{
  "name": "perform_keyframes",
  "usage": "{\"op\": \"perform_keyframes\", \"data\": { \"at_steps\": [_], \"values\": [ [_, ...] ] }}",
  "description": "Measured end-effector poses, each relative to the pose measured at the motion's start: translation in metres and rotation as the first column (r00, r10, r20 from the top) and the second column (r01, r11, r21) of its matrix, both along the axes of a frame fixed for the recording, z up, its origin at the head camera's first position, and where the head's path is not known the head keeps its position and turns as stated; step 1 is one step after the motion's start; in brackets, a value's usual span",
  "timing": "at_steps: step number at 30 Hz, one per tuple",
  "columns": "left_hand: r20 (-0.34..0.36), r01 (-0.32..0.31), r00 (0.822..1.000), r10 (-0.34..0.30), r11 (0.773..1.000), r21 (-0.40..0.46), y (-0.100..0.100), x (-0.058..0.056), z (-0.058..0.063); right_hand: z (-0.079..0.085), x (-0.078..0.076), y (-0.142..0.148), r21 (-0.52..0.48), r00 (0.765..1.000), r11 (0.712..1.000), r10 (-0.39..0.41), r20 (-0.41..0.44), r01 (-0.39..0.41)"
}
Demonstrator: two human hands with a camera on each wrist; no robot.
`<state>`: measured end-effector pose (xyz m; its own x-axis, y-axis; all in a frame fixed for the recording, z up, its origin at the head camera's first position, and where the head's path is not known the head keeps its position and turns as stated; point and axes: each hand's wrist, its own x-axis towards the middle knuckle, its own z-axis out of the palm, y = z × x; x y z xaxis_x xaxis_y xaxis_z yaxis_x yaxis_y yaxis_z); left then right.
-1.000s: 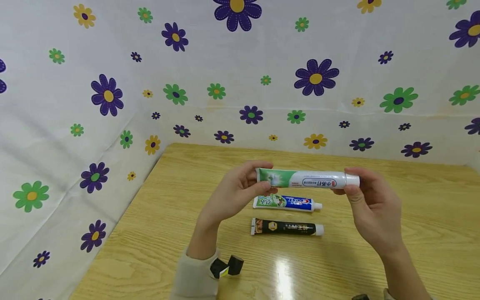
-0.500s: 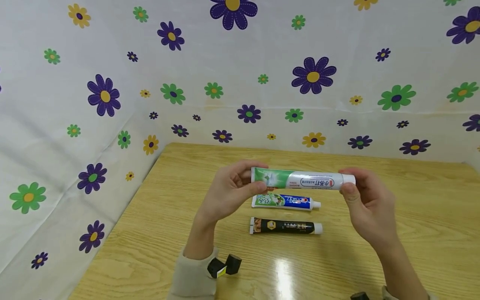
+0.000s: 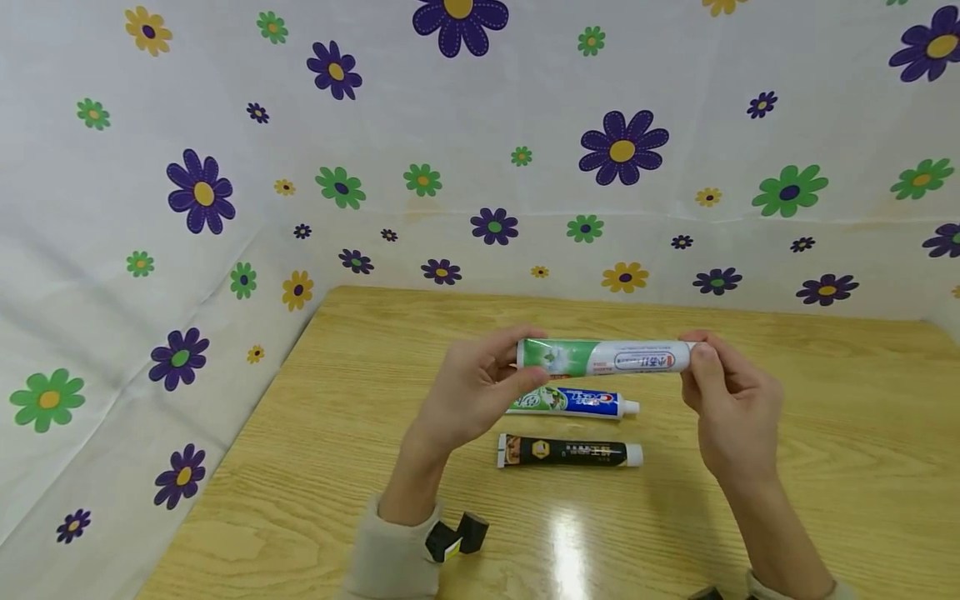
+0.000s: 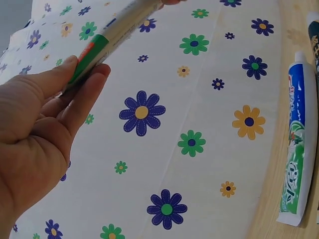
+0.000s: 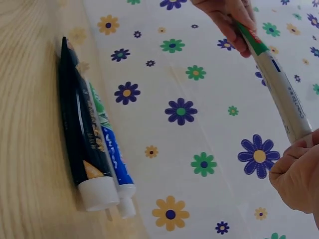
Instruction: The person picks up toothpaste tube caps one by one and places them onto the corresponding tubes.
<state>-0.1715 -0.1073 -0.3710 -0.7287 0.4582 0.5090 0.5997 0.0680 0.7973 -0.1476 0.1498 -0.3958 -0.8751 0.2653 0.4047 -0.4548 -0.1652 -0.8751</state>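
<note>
A white and green toothpaste tube [image 3: 607, 357] is held level above the table, stretched between both hands. My left hand [image 3: 476, 387] pinches its flat green end, thumb in front and fingers behind. At the cap end, my right hand [image 3: 738, 408] grips the tube, its thumb and fingers hiding the white cap. Below the held tube lies a blue, green and white toothpaste tube [image 3: 588, 402], its left end partly covered by the left hand. Nearer to me is a black toothpaste tube [image 3: 577, 452] with a white cap, lying parallel to it.
The wooden table [image 3: 300, 467] reaches back to a white cloth [image 3: 420, 108] printed with flowers, which hangs behind it and along the left side. A black wrist device [image 3: 457, 536] sits at the left sleeve.
The right hand has moved left and its fingers now cover the cap, which showed before. The left hand and tube have shifted slightly; the two tubes on the table stay put.
</note>
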Motion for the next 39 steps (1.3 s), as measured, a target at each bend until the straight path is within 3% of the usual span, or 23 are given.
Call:
{"op": "perform_keyframes", "data": {
  "at_steps": [4,10,15,23,30,39],
  "values": [
    [-0.113,-0.049,0.993,0.043,0.997,-0.054,0.003,-0.001,-0.002,-0.002,-0.003,-0.003,-0.04,0.998,0.999,-0.028,0.054,0.03],
    [-0.143,-0.096,0.986,0.083,0.992,-0.084,0.003,-0.001,0.0,0.0,-0.003,-0.001,0.04,0.984,0.998,-0.053,0.171,0.047],
    [-0.17,-0.132,0.979,0.109,0.982,-0.135,0.004,-0.001,0.001,0.0,-0.004,0.005,0.085,0.972,0.996,0.012,0.235,-0.033],
    [-0.217,-0.174,0.968,0.13,0.964,-0.202,0.006,-0.001,0.0,-0.001,-0.007,0.013,0.066,0.95,0.986,0.126,0.285,-0.151],
    [-0.206,-0.195,0.966,0.156,0.963,-0.185,0.006,-0.004,-0.003,-0.002,-0.007,0.016,0.049,0.932,0.973,0.203,0.3,-0.227],
    [-0.105,-0.296,0.952,0.287,0.951,-0.091,0.006,-0.009,-0.01,-0.002,-0.007,0.012,0.064,0.909,0.961,0.232,0.346,-0.27]
  ]
}}
